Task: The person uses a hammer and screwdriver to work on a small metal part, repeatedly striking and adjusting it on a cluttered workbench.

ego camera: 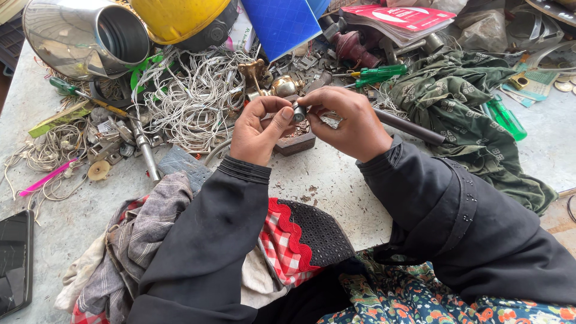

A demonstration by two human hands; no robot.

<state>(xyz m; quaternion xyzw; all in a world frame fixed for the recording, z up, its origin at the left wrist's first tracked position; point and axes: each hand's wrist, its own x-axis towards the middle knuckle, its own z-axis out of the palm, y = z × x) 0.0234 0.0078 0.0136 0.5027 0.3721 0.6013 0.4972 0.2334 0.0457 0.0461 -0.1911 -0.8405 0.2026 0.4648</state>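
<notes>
Lap: nearest us we see a floral cloth (pixel 420 300) and two black sleeves reaching forward.
Phone: at far left a dark phone (pixel 15 261) lies flat on the pale surface (pixel 336 180).
Rags: we see a heap of grey striped and red checked rags (pixel 138 240) under the left sleeve.
Wires: farther back a tangle of white wires (pixel 192 96) spreads beside a shiny metal pot (pixel 84 36).
Left hand: our left hand (pixel 258 129) is closed, thumb and fingers pinching a small metal part (pixel 299 111).
Part: it sits between both hands, held just above a small brown block (pixel 295 144).
Right hand: our right hand (pixel 351 120) is curled shut, its fingertips gripping the same part from the other side.
Rod: a dark rod (pixel 414 127) lies behind the right wrist.
Cloth: a green patterned cloth (pixel 468 114) is bunched at right, with a green-handled screwdriver (pixel 378 75) beyond it.
</notes>
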